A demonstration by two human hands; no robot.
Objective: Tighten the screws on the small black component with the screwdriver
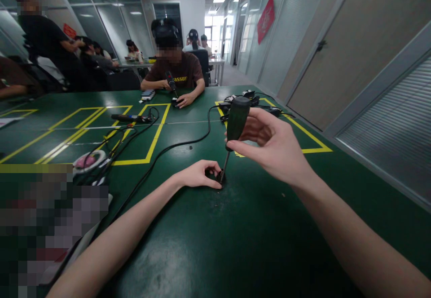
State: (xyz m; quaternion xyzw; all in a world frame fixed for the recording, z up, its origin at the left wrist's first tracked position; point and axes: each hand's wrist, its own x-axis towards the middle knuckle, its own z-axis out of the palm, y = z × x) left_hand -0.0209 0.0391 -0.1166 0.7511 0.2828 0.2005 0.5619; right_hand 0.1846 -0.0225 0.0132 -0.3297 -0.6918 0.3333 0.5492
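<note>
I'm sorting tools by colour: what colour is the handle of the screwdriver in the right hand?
Dark green to black, on the screwdriver in the right hand; head view.

small part under fingers — unidentifiable, lower-left corner pixelated

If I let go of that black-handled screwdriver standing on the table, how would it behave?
The screwdriver would likely topple: it stands on a thin tip with a fat handle on top, steadied only by the right hand. Its round handle would probably roll on the smooth green table. It looks rigid, not floppy.
</note>
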